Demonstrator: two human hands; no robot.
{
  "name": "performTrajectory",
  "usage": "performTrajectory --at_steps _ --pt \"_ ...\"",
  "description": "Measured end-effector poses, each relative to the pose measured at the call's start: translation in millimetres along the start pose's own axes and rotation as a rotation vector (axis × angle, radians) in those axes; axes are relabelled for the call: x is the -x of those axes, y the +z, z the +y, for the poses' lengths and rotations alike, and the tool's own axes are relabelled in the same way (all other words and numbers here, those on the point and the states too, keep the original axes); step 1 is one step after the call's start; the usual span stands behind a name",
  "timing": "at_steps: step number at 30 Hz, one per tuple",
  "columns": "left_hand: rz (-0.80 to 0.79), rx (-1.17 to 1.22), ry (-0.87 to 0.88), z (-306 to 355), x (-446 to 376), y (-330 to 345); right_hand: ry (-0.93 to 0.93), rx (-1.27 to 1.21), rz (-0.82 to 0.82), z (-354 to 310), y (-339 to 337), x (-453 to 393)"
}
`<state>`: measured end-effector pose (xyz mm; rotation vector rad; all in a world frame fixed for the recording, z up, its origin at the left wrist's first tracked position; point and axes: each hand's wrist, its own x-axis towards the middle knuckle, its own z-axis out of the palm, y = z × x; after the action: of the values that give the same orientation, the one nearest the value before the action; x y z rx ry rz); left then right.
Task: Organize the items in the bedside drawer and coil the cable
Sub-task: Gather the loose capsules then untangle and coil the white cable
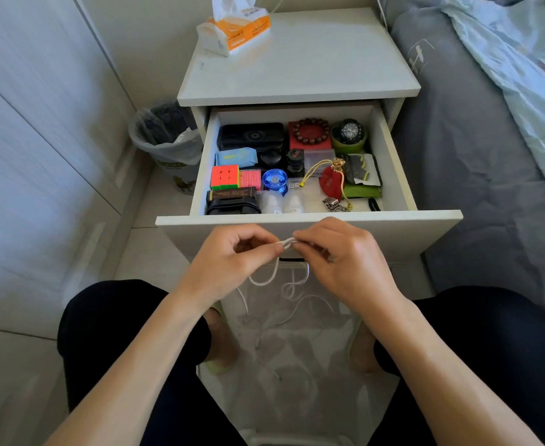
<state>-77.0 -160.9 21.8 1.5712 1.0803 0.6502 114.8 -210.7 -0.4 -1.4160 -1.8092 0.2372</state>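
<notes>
Before open drawer, hands pinch white cable

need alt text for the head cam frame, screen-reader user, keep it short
Both hands, left hand and right hand, pinch a folded white cable in front of an open bedside drawer, the rest of the cable dangling loose below. The drawer holds neatly packed small items, including a puzzle cube and a black watch.
</notes>
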Motion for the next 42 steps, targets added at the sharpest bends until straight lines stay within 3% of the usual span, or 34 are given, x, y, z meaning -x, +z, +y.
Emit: performTrajectory --at_steps 7,10,15,17,20,22,26,30,31,34,37,39,42 --pt "0.172 -0.371 0.178 -4.3 1.4 11.3 -0.089 0.041 -0.058 -1.7 5.2 2.4" --pt "0.298 -0.388 0.234 -9.6 4.1 18.4 -0.079 0.045 -0.083 -3.3 9.6 3.5" --pt "0.398 -0.006 -0.086 -13.6 3.8 14.9 0.015 0.045 0.043 -3.1 3.0 3.5" --pt "0.37 0.001 -0.152 -14.5 1.4 13.5 0.18 -0.124 0.05 -7.4 -2.6 2.5" --pt "0.256 -0.024 -0.16 -14.6 -2.3 16.9 0.46 -0.462 -0.184 -11.9 -7.2 -3.0" --pt "0.162 0.043 -0.115 -12.4 -4.1 18.3 0.504 -0.507 -0.276 -10.7 -7.0 -4.7" --pt "0.012 0.01 -0.048 -15.2 -8.2 19.7 0.413 -0.411 -0.24 -12.2 -9.4 -5.2" --pt "-0.005 0.042 -0.041 -17.5 -11.0 13.6 0.624 -0.959 -0.121 -4.4 -19.3 -7.0" --pt "0.015 0.045 -0.035 -17.2 -10.9 10.9 0.66 -1.003 -0.136 -4.7 -22.6 -7.9" --pt "0.073 0.053 -0.035 -18.8 -10.4 4.2 0.614 -0.564 -0.263 -1.9 -27.6 -4.3" --pt "0.055 -0.012 0.016 -16.1 -8.8 3.1 0.393 -0.235 -0.401 -3.6 -28.0 -2.3" --pt "0.029 -0.03 0.035 -13.6 -5.6 5.4 0.337 -0.36 -0.357 -7.1 -22.8 0.9" --pt "0.086 0.053 -0.003 -15.4 -3.5 4.5 0.554 -0.691 -0.06 -5.8 -22.3 -3.9"
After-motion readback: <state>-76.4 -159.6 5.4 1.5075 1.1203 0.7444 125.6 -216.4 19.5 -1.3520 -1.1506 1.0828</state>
